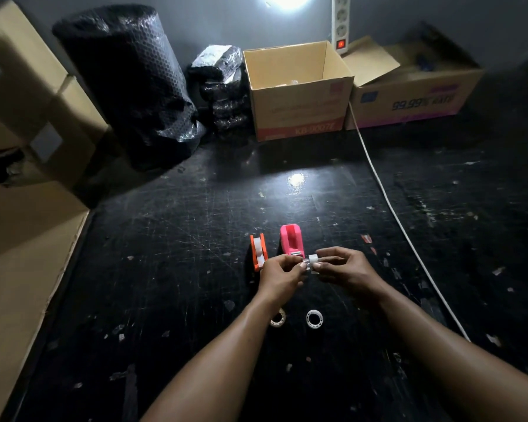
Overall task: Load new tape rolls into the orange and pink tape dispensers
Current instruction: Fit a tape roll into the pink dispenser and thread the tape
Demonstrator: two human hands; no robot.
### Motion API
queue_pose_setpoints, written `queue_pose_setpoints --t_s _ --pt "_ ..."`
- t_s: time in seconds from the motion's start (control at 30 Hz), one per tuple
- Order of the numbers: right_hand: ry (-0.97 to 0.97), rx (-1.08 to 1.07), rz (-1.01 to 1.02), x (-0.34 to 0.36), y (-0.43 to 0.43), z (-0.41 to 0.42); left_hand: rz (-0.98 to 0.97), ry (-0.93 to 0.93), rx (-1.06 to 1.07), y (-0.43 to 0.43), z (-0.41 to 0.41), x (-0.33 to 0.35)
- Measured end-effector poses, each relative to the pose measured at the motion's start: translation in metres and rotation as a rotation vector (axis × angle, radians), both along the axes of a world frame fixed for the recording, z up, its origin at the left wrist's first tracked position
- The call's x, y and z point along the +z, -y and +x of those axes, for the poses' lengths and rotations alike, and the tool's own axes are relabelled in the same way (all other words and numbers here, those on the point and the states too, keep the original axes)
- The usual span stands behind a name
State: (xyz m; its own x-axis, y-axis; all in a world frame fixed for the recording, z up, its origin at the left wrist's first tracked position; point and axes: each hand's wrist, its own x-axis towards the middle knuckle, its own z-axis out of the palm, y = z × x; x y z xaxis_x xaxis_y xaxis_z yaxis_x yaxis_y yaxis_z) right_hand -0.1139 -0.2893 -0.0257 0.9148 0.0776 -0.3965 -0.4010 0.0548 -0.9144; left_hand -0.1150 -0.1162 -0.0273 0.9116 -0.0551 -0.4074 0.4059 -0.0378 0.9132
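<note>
Worktop: black, scratched surface (171, 239) dotted with tape scraps.
Orange dispenser: small orange plastic tape dispenser (258, 252) stands left of centre, a white roll already seated in it; this half looks done.
Left hand: left hand (282, 275) is just in front of the orange dispenser, fingertips pinched together on what seems to be the loose tape end.
Pink dispenser: pink plastic tape dispenser (292, 242) stands just beyond the hands, its cradle empty, cutter end toward the person.
Tape roll: small clear tape roll (313, 262) is held above the worktop between both hands.
Right hand: right hand (342, 271) is clamped on the roll's sides.
Empty cores: two white rings (313, 318) lie nearer the person, one partly under the left forearm.
Advice: peel enough tail free, keep it untwisted, then seat the roll so the tail leads toward the cutter.
</note>
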Motion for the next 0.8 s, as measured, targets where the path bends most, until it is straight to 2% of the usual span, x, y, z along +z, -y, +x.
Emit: queue_pose_setpoints --t_s 0.17,0.33,0.6,0.8 --pt "0.01 0.007 0.044 -0.003 -0.003 0.015 0.034 0.018 0.006 -0.004 0.014 0.002" --pt "0.03 0.072 0.031 -0.006 -0.008 0.03 0.162 0.061 -0.043 -0.007 0.03 -0.005" --pt "0.07 0.035 -0.236 -0.025 -0.02 0.066 0.233 0.066 0.04 -0.003 0.061 -0.013" --pt "0.084 0.009 -0.415 -0.042 -0.028 0.091 0.355 0.094 0.002 -0.004 0.084 -0.021"
